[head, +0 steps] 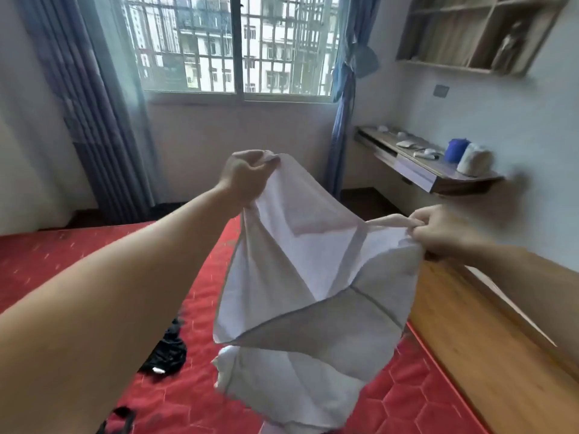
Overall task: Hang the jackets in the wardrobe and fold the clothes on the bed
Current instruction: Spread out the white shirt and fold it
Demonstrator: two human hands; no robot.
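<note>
A white garment (307, 277) hangs in the air over the red bed (78, 255), held up by two corners. My left hand (244, 177) grips its upper left corner, arm stretched forward. My right hand (438, 230) pinches the other corner, lower and to the right. The cloth droops in folds and its bottom end reaches the mattress. A black garment (166, 352) lies crumpled on the bed to the left of the white one. Another dark item (120, 418) shows at the bottom edge.
A wooden bed frame (488, 339) runs along the right. A wall desk (438, 170) with a blue pot and small items stands at the right wall, a shelf (470, 36) above it. A barred window (232, 45) and curtains fill the far wall.
</note>
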